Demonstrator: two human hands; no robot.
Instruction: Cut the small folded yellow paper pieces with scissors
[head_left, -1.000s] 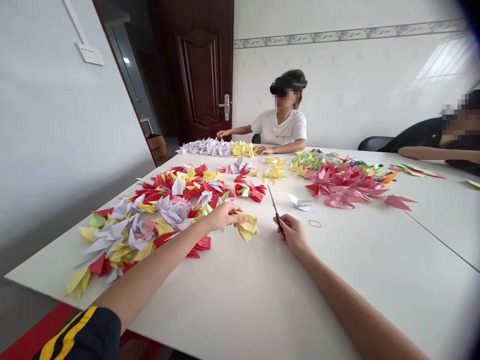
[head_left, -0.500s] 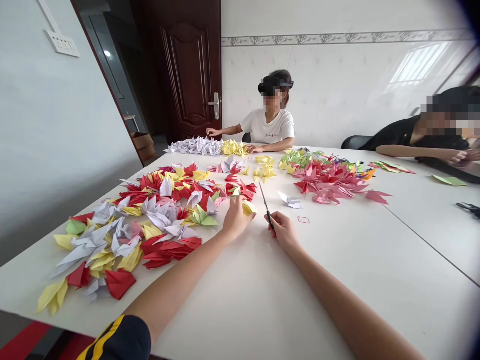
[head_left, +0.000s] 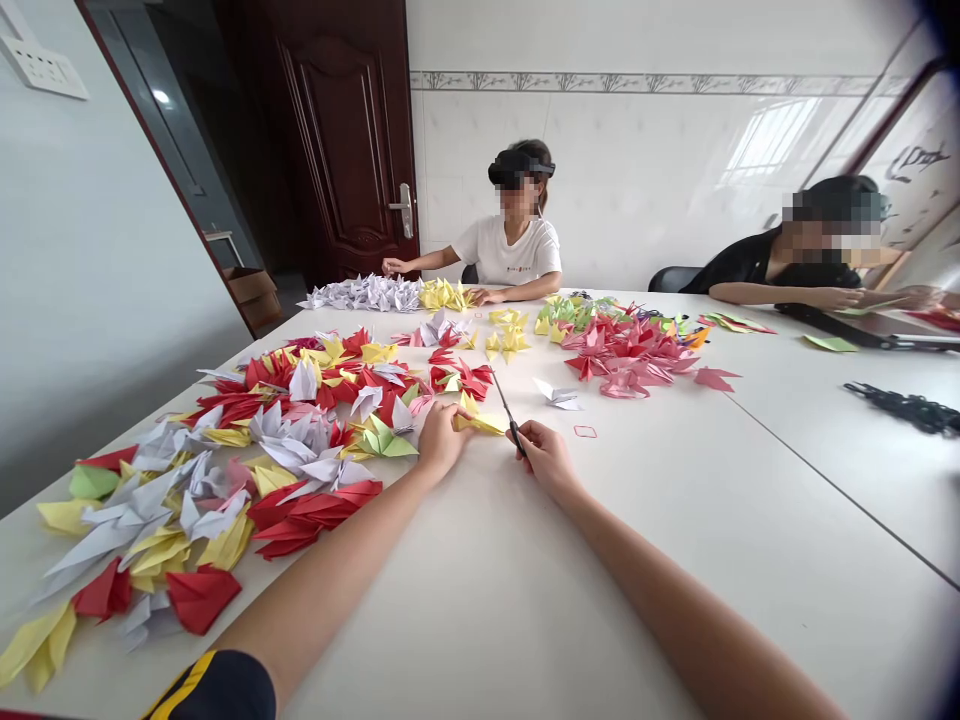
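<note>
Left hand (head_left: 441, 440) pinches yellow paper (head_left: 486, 426); right hand (head_left: 549, 456) grips tool (head_left: 514, 431)

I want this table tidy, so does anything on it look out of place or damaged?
Mildly: one white folded paper lies alone just beyond the right hand, apart from the pink pile. No damage is plain to see.

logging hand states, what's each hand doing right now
Left hand: closed, holding a yellow folded paper.
Right hand: closed, holding a thin black-handled tool.
</note>
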